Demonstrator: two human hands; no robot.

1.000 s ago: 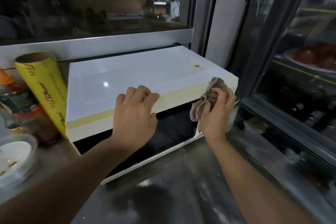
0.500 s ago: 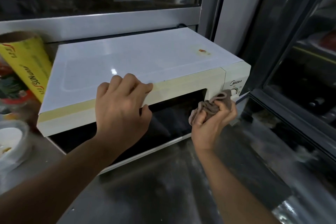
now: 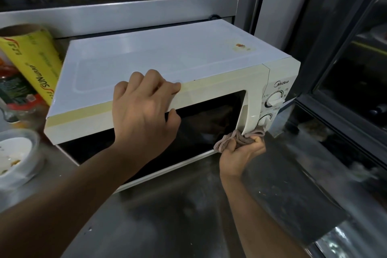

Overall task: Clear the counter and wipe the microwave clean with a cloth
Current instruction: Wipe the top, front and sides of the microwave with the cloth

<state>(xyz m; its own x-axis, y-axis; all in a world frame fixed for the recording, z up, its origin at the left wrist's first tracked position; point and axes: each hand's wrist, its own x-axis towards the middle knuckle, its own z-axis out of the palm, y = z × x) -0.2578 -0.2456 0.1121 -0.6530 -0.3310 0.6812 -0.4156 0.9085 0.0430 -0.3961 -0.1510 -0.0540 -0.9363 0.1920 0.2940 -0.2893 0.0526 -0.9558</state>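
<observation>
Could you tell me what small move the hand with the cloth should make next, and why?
Probably slide the cloth up the handle: the right hand presses it at the bottom, and the left hand braces the microwave.

The single head-worn view looks forward and down, close over the microwave (image 3: 167, 63) on the counter (image 3: 178, 216).

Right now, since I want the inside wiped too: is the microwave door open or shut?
Shut. The microwave door lies flush with the front frame, no gap showing, while the right hand rubs the cloth at its lower corner.
</observation>
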